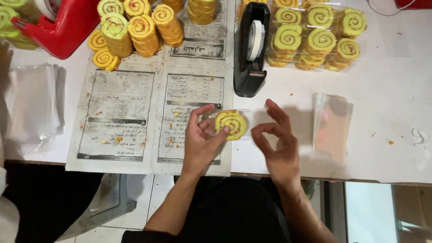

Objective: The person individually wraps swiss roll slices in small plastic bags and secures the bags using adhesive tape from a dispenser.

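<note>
Yellow swirl cookie [231,124] in clear wrap, pinched by left hand [202,139] near worktop's front edge — light, crumbly, grip rims; right hand [276,144] half-curled, empty.

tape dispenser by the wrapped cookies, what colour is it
Black, with a white tape roll, seen in the head view: tape dispenser.
</note>
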